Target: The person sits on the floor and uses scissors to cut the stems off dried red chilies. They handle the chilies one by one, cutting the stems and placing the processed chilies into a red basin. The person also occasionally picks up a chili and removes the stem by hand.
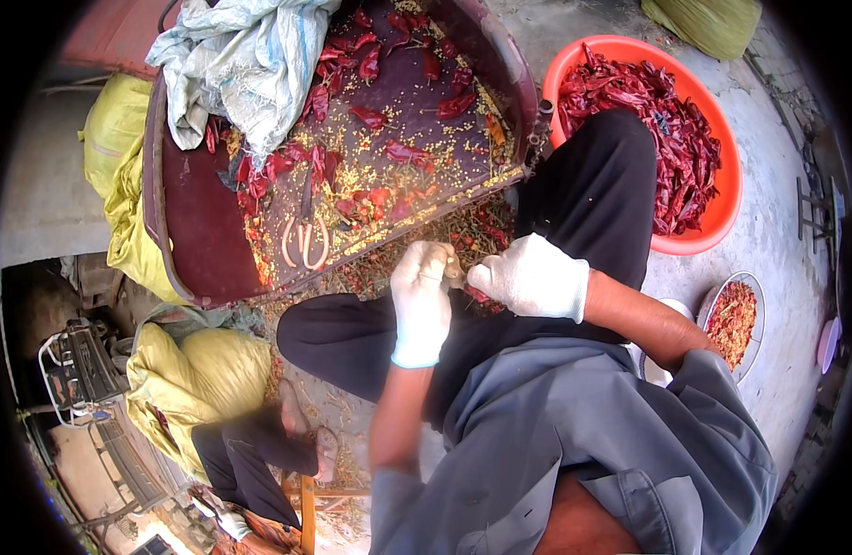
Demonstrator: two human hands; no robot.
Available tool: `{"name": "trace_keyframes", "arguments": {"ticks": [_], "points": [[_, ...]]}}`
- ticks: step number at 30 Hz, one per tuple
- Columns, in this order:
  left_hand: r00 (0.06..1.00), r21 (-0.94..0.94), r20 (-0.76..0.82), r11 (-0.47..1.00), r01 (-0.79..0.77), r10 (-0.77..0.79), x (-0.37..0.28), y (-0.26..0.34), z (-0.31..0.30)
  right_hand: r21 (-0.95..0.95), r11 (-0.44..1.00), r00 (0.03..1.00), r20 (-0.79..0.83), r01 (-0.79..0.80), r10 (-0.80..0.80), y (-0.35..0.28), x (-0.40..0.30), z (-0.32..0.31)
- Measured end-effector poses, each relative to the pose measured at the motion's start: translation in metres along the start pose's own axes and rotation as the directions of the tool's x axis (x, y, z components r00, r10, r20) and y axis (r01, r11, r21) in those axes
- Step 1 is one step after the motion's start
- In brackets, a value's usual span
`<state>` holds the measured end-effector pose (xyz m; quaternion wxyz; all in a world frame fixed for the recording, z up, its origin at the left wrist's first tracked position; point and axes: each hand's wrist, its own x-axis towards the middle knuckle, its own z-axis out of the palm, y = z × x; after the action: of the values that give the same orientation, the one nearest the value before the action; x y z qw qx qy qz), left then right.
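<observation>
Both my hands wear white knit gloves and meet above my lap, fingers curled. My left hand (422, 291) has brown-stained fingertips; whether anything is pinched in them is hidden. Close on its right, my right hand (533, 277) is closed, with a piece of dried red pepper (477, 294) showing at its fingertips. Before me is a dark red metal tray (204, 229), strewn with dried red peppers (455, 105) and yellow seeds. Scissors with pinkish handles (317, 253) lie near its front edge. Stems and pepper scraps (370, 257) cover the ground below.
An orange-red basin (728, 208) heaped with dried peppers stands at right, beside my knee. Behind it is a mesh sieve (760, 326) of pepper bits and seeds. A white woven sack (239, 62) drapes the tray; yellow sacks (211, 368) sit left. Another person's gloved hand (233, 524) appears lower left.
</observation>
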<state>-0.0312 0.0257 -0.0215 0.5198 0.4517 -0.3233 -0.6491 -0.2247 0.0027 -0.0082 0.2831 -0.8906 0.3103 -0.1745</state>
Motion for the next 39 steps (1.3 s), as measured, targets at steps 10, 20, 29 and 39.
{"name": "trace_keyframes", "arguments": {"ticks": [10, 20, 29, 39], "points": [[0.975, 0.507, -0.100, 0.853, -0.121, 0.198, 0.021, 0.015, -0.018, 0.975, 0.021, 0.866, 0.188, -0.223, 0.463, -0.006, -0.006, -0.007], [0.823, 0.934, 0.357, -0.162, -0.318, 0.442, 0.133, 0.032, -0.035, 0.947, -0.231, 0.859, 0.302, -0.222, 0.414, -0.011, -0.010, -0.006], [0.809, 0.939, 0.335, -0.235, -0.249, 0.482, 0.173, 0.029, -0.062, 0.973, -0.098, 0.828, 0.228, -0.207, 0.512, 0.000, -0.016, -0.005], [0.676, 0.839, 0.333, 0.120, -0.531, 0.657, 0.052, 0.034, 0.000, 0.931, -0.347, 0.831, 0.280, -0.113, 0.481, 0.013, 0.016, -0.004]]}}
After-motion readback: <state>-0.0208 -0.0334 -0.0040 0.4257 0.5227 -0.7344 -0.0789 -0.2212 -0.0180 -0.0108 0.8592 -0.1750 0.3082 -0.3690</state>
